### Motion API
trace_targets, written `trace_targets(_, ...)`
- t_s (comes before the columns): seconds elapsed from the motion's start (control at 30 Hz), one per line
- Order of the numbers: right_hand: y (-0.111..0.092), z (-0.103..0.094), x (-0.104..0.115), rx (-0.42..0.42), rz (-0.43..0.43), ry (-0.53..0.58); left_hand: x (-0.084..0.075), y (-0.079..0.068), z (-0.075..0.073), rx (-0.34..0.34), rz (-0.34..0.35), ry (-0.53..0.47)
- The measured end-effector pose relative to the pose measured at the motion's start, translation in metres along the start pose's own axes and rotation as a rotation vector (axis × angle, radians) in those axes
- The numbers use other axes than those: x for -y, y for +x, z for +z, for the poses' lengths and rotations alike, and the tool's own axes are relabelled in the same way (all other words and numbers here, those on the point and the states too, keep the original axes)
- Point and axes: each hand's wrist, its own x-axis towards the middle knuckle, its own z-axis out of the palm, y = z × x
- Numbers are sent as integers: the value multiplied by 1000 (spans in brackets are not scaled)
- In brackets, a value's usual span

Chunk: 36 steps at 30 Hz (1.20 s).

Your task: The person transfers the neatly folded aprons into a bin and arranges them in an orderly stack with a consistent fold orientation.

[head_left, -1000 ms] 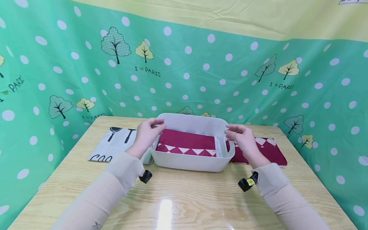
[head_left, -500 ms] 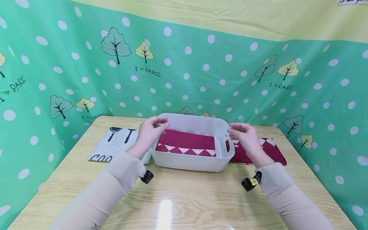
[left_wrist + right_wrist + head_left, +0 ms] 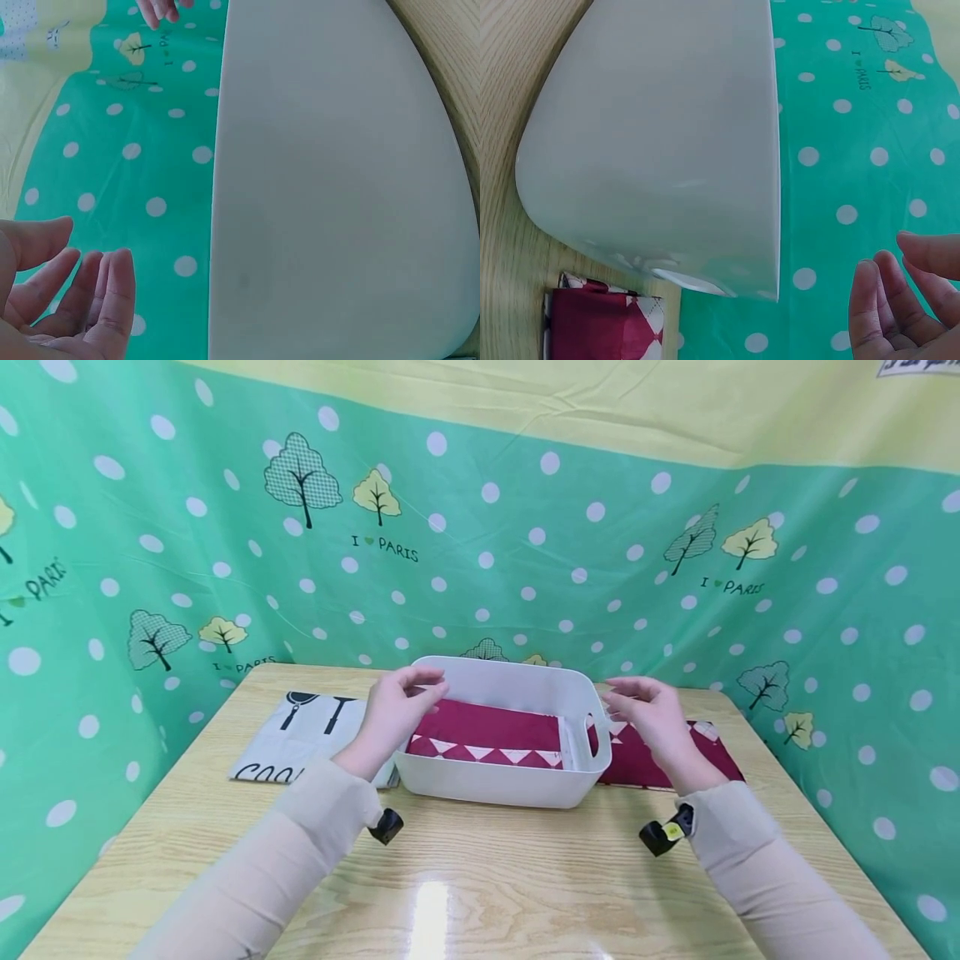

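Note:
A white plastic basket (image 3: 487, 787) with a cut-out handle stands on the table, with a folded dark red cloth (image 3: 491, 728) with a pale triangle border inside it. My left hand (image 3: 396, 717) hovers at the basket's left end, thumb and fingers apart, and hides that end's rim. Off the right end, my right hand (image 3: 654, 724) is held in the air with loosely bent fingers. Both wrist views show a gap between thumb and fingers, with nothing held: the left hand (image 3: 79, 304) and the right hand (image 3: 907, 300) are apart from the basket wall.
Left of the basket lies a folded white cloth (image 3: 318, 714) with black kitchen-tool prints. Another folded dark red cloth (image 3: 701, 760) with pale diamonds lies to its right, partly behind my right hand. Beneath is a wooden table (image 3: 525, 877); a green dotted curtain (image 3: 525, 560) hangs behind.
My left hand has drifted slightly right, over the basket's left end. My right hand has moved right, away from the basket's right end. Basket and cloths stay in place.

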Motion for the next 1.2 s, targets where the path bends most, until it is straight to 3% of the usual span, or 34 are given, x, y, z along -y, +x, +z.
trace_targets(0.23,-2,-7,3,-4,18,-71,-3,-3,2,8,-4,3)
trace_targets(0.63,-4,-21,0,-21,-4,-119,-6,-12,9,19,46,-28)
trace_targets(0.87,-5,-31,-7,-38,-38,-100,-10,-20,13,41,73,-68)
trace_targets(1.2,-10,-43,-10,-44,-1,-156,-17,-30,22,85,100,-94)
